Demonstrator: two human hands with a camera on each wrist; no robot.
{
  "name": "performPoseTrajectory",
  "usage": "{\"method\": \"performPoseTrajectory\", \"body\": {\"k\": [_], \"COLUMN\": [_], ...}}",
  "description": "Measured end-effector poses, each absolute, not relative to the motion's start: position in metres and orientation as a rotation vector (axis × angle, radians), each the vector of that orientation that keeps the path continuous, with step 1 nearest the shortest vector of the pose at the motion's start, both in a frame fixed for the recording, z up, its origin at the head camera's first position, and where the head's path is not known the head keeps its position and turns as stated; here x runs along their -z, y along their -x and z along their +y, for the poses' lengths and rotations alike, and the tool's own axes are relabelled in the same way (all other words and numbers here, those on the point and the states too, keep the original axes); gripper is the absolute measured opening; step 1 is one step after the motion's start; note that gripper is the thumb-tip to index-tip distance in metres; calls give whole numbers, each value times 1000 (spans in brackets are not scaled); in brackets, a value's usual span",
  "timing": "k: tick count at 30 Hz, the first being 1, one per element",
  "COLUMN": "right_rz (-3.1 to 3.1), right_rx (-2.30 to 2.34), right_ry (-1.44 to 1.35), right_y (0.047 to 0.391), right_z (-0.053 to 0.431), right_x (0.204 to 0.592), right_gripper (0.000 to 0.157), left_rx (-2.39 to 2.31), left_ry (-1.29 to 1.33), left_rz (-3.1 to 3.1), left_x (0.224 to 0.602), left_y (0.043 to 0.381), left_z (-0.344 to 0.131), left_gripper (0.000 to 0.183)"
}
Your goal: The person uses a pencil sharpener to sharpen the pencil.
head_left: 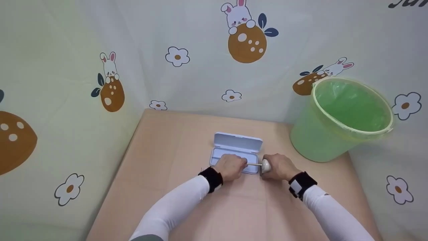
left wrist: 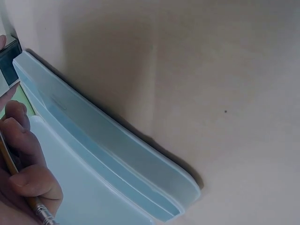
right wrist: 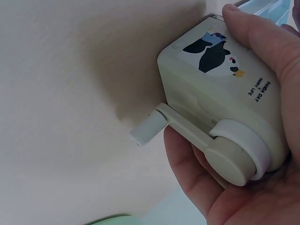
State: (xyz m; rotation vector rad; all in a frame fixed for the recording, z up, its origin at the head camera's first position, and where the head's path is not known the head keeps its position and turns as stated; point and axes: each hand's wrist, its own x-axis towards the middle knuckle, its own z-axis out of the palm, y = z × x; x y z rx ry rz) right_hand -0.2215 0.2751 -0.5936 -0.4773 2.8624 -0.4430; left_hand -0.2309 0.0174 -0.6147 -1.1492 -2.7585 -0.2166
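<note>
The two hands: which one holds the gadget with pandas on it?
The right hand, gripping the panda-printed sharpener; the left hand instead holds a pencil.

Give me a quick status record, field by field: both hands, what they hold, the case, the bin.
left hand: holds a pencil
right hand: grips a crank sharpener with a panda print
pencil: points toward the sharpener; depth of insertion cannot be told
crank: no fingers on its handle
case: light blue, lid open, on the table
bin: green, lined, beyond the right hand
</note>
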Motion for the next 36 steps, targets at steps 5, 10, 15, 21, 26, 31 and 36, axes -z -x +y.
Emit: {"method": "performPoseTrajectory", "body": {"k": [5,10,15,21,26,31,36], "right_rz": [2847,2836,2832,2844,2869,2873,2859], "right_rx": [457,469,467,470,466,456,455], "right_ry": [459,452,440,460,510,505,487], "right_y": [222,222,222,222,221,220,221], "right_z": [275,273,272,274,277,277,275], "right_x": [594,594,594,593,594,595,593], "right_gripper": [45,46,46,46,47,46,45], "left_rx": [211,213,221,259,242,222,215], "left_ry": [1153,1149,1143,1159,1160,1199,1204], "left_rz": [-2764,-2778,-2797,-2770,-2747,-2737,-2764], "left_x": [614,615,617,617,617,616,615], "left_y": [230,231,234,238,238,237,236], "left_z": [23,28,30,32,38,48,55], "left_gripper": [32,29,25,20,25,22,16]}}
